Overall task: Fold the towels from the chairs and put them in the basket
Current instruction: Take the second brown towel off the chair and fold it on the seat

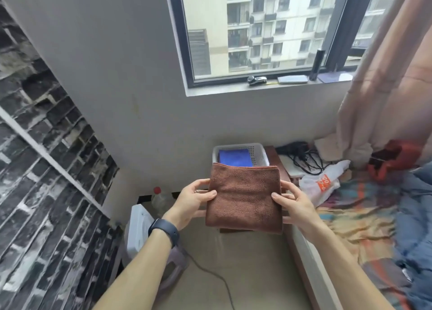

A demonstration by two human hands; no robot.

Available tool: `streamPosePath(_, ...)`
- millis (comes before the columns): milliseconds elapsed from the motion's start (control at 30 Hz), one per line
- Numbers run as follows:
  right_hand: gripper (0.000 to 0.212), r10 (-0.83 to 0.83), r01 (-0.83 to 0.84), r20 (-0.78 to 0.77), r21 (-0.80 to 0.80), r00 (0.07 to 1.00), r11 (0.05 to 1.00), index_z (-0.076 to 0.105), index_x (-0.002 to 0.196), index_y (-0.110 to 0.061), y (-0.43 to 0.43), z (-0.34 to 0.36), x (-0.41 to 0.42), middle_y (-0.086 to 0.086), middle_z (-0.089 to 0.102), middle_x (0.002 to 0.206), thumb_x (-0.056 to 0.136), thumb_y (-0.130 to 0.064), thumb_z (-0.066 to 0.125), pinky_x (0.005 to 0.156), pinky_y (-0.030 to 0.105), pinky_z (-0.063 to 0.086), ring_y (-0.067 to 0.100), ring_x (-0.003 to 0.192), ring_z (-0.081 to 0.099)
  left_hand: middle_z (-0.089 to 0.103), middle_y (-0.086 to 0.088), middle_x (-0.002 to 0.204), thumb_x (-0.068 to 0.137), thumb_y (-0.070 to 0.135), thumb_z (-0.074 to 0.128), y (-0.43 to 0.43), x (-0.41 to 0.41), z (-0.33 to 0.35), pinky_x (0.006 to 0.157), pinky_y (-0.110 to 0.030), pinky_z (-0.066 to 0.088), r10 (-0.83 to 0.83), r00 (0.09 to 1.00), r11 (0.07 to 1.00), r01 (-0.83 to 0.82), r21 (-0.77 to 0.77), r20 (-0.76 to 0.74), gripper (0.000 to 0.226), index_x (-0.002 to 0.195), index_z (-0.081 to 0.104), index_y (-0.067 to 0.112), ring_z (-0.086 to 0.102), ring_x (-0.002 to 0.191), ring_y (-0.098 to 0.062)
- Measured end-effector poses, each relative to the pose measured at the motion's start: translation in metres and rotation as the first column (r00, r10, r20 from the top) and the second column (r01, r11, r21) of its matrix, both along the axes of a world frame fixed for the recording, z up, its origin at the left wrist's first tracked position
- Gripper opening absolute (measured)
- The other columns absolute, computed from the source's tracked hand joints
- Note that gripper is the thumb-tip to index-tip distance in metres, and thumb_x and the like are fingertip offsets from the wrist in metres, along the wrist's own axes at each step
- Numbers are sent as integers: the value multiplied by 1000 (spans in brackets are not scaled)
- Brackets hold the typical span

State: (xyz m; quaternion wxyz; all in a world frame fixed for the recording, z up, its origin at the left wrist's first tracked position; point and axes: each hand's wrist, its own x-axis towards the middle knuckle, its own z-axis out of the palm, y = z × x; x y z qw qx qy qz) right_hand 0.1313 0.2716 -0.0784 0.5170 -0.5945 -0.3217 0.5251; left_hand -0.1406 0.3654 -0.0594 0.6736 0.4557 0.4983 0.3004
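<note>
A folded brown towel (244, 197) is held flat in the air in front of me. My left hand (192, 201) grips its left edge, thumb on top and fingers underneath. My right hand (295, 204) grips the right edge the same way. Just beyond the towel stands a white perforated basket (257, 154) against the wall, with a folded blue towel (235, 157) lying inside. The brown towel hides the basket's near rim. No chair shows in the view.
A bed with a colourful sheet (364, 216) and a white plastic bag (320, 183) lies to the right. Black cables (304, 157) sit beside the basket. A clear bottle with a red cap (159, 198) and a white appliance (140, 230) stand at left. A cord (217, 279) crosses the floor.
</note>
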Motion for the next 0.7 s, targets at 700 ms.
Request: streamPosePath(700,12,13,39,98,-508,995,860,65,109,-25,285,-119,78,0,75,104,97,-23,65,62,35,60,21,93,74,74,-1,107,93,12,65,286,90,-136,64,-31,56,-127,976,914,45,-403,-177,23,114,60,21,74,79,-15)
